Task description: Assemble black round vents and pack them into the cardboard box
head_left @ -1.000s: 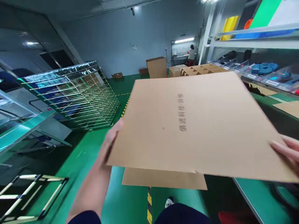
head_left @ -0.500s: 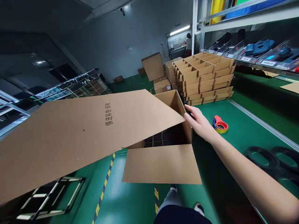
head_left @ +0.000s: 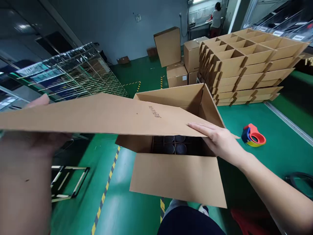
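right hand: moved from box rim onto cardboard sheet, fingers flat, apart | left hand: clamped on sheet's far edge

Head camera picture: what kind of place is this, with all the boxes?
Probably a factory packing area or warehouse. Stacks of cardboard dividers sit on a green workbench, an open carton holds dark round parts in cells, and more sealed boxes stand on the green floor by a wire rack.
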`<state>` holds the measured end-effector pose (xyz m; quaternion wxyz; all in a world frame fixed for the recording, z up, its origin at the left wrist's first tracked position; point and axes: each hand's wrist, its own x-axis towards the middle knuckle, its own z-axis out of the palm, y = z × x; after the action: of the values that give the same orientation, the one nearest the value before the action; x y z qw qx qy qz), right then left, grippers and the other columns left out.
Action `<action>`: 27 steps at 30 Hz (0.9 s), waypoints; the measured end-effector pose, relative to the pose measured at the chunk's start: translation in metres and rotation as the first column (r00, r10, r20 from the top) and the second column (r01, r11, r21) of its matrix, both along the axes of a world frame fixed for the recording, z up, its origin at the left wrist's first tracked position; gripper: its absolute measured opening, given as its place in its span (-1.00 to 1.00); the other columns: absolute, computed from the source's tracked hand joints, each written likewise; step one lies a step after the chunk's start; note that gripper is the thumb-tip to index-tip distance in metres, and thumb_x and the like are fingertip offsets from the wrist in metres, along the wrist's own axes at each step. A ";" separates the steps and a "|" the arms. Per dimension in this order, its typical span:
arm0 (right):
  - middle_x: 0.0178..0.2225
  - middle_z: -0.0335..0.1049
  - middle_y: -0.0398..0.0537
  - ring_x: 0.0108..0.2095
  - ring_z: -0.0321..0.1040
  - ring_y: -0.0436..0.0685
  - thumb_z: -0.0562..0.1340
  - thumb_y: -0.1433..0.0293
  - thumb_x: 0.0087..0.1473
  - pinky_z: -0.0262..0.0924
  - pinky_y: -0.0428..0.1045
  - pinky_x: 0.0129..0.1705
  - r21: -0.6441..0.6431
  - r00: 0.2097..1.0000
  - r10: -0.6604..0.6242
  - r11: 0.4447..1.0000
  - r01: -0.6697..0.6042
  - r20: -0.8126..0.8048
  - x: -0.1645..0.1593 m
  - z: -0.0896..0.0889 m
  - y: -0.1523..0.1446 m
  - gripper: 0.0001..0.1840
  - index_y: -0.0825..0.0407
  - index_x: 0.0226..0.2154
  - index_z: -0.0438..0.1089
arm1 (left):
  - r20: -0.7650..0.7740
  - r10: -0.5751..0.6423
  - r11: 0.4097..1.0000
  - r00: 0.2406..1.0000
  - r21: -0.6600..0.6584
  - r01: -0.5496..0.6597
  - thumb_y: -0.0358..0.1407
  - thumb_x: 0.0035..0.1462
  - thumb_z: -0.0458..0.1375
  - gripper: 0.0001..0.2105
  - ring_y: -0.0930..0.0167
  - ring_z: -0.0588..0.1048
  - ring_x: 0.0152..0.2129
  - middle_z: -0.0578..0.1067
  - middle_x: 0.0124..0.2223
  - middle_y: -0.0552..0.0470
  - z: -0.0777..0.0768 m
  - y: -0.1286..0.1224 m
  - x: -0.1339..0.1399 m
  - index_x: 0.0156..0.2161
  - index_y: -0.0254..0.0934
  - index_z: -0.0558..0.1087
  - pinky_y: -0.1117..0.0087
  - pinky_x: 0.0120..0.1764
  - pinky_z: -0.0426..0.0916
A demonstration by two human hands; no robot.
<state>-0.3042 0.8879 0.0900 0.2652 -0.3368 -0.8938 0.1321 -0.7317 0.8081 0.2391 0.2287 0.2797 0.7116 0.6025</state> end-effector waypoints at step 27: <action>0.04 0.46 -0.20 -0.12 0.50 0.17 0.00 0.46 0.25 0.41 0.01 -0.25 0.048 0.835 -0.278 0.956 0.291 0.475 -0.085 -0.079 0.137 -0.51 -0.18 0.13 0.38 | 0.209 -0.146 0.946 0.967 -0.256 0.198 -0.01 -0.15 0.42 -0.52 0.35 0.53 -0.23 0.56 -0.17 -0.01 -0.254 0.054 -0.058 -0.16 -0.25 0.52 0.47 -0.15 0.45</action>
<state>-0.3893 1.0252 0.0110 0.0493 -0.4911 -0.8695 0.0162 -0.7899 0.8620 -0.0148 0.3832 0.2484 0.7364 0.4992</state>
